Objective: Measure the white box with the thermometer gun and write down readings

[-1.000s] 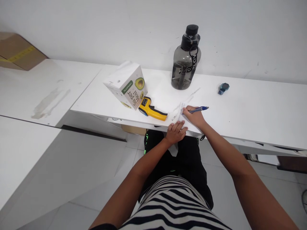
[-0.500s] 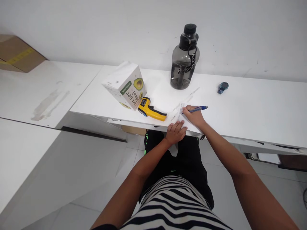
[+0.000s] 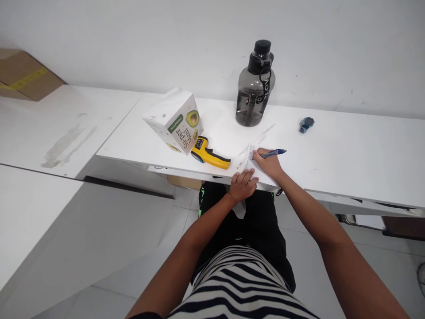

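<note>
My right hand (image 3: 268, 164) grips a blue pen (image 3: 274, 152), its tip down on a small white notepad (image 3: 249, 157) that carries rows of writing. Flat on the pad's near edge lies my left hand (image 3: 244, 184), fingers stretched out and holding nothing. Just left of the pad is a yellow and black infrared thermometer (image 3: 212, 158) on its side. It touches, or nearly touches, a white box (image 3: 177, 122) printed with avocados. The pen's tip is partly hidden by my fingers.
A dark translucent water bottle (image 3: 254, 88) stands at the back by the wall. To the right lies a blue wristwatch (image 3: 306, 124). A cardboard box (image 3: 31, 75) sits far left on the adjoining table. The white desk's (image 3: 358, 155) front edge runs close to my body.
The view has shifted slightly, so the bottle and box appear a little lower. Both hands stay at the notepad, the pen still in my right hand.
</note>
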Action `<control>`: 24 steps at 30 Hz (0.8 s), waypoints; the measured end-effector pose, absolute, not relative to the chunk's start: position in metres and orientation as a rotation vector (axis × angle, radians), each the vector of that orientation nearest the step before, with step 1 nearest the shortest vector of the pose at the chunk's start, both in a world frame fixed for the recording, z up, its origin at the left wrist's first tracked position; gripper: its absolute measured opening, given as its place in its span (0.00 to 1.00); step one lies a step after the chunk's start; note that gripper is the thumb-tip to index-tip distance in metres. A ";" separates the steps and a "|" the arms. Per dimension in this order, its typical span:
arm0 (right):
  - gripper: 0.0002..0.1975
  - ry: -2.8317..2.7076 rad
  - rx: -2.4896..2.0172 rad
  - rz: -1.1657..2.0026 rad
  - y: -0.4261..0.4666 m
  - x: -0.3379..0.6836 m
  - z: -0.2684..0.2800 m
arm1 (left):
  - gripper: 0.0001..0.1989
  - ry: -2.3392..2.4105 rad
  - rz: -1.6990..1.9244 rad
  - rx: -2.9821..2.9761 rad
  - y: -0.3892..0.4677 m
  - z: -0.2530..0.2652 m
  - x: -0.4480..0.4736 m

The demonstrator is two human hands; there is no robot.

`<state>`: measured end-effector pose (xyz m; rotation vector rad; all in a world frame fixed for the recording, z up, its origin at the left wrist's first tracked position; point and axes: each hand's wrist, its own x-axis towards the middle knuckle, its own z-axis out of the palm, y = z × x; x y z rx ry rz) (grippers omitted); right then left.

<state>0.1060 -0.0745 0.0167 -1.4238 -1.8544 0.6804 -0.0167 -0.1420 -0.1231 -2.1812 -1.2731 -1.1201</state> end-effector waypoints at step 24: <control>0.19 -1.525 -1.430 0.647 -0.075 0.109 0.018 | 0.12 -1.227 -1.096 -2.103 -0.154 -0.093 -0.024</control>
